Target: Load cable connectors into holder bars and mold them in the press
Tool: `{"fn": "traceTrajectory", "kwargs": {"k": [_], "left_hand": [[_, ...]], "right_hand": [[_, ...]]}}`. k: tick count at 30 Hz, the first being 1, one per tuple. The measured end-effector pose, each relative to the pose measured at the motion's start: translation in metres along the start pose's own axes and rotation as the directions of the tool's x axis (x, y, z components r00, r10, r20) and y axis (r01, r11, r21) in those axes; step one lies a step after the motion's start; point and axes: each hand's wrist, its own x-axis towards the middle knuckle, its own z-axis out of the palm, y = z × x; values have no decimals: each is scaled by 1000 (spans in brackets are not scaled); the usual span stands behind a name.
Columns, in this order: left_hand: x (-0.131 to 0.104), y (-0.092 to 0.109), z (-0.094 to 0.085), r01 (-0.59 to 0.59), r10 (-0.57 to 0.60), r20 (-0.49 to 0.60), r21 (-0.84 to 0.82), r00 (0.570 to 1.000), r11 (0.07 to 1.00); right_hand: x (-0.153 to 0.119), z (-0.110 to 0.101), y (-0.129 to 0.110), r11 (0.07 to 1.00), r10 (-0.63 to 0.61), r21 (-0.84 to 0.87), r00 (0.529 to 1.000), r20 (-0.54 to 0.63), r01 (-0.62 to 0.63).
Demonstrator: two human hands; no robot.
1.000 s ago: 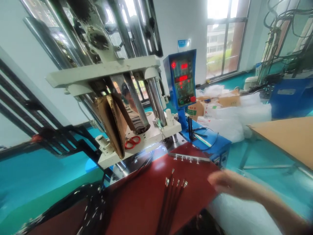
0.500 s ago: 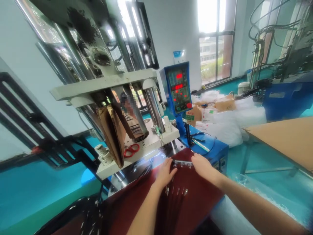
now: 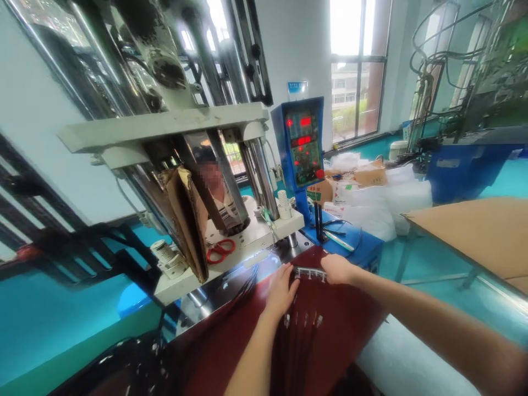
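A pale strip with several short prongs (image 3: 311, 273) spans the gap between my hands above the dark red tabletop (image 3: 342, 324). My left hand (image 3: 282, 289) has its fingertips and thumb at the strip's left end. At the other end, my right hand (image 3: 336, 268) is closed, its fingertips partly hidden. Nearer to me, several dark cables with shiny ends (image 3: 303, 320) lie side by side on the red surface. More thin dark cables (image 3: 247, 283) run beside the press to the left of my left hand.
A press with a pale bed (image 3: 264, 236) stands ahead, carrying red-handled scissors (image 3: 220, 251) and folded cardboard (image 3: 185, 220). Right of it are a blue control box (image 3: 303, 143) and tools (image 3: 338, 240). Another person (image 3: 212, 184) is behind the press. White sacks (image 3: 363, 203) lie beyond.
The view has shifted slightly, with the press appearing a little nearer. Both hands stay at the ends of the pronged strip, and the cables lie as before.
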Motion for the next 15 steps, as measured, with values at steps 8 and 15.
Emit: {"fn": "traceTrajectory", "kwargs": {"k": [8, 15], "left_hand": [[-1, 4, -2, -8, 7, 17, 37, 1000, 999], [-2, 4, -5, -31, 31, 35, 1, 999, 1000]], "right_hand": [[-3, -44, -5, 994, -74, 95, 990, 122, 63], [-47, -89, 23, 979, -120, 176, 989, 84, 104]]}}
